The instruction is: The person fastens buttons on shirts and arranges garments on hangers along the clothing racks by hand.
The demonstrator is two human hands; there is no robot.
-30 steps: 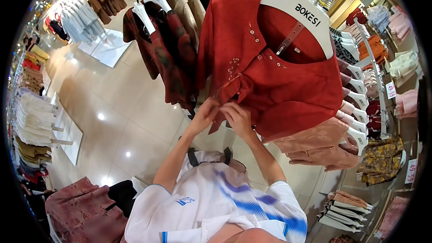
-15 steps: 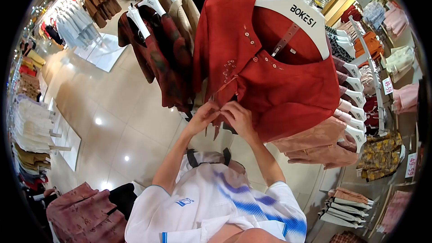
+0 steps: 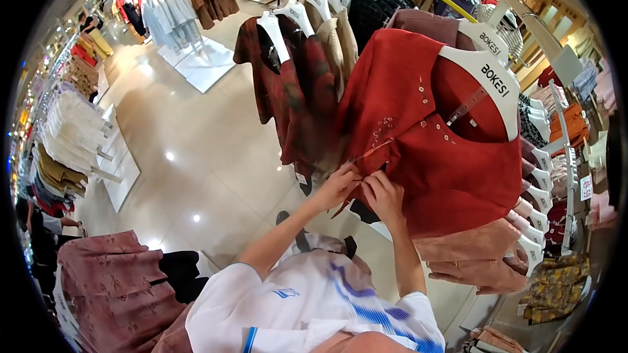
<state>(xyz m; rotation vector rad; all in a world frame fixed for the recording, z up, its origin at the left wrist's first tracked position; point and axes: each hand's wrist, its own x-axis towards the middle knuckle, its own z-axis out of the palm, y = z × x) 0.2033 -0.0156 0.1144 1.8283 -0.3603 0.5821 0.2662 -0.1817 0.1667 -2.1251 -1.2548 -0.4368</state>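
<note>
A red blouse point(image 3: 451, 183) with small metal eyelets along its collar hangs on a white hanger point(image 3: 490, 78) marked BOKESI. At the lower front of the blouse, thin red ties point(image 3: 373, 150) run down to my fingers. My left hand point(image 3: 339, 185) is closed in a pinch on a tie. Close beside it, my right hand point(image 3: 384, 193) pinches the tie too, fingers bent against the cloth. The bit of tie between the fingertips is mostly hidden. A loose pointed end dangles under my left hand.
Dark red-green patterned tops point(image 3: 288, 85) hang left of the blouse. Pink garments point(image 3: 468, 248) hang below it on the right, by a metal rail point(image 3: 568, 157). A mauve garment point(image 3: 121, 281) is at lower left. Glossy tiles point(image 3: 190, 137) cover the floor.
My view has shifted, so the blouse and rack sit lower and further right. Both hands stay pinched at the ties, with small finger movements.
</note>
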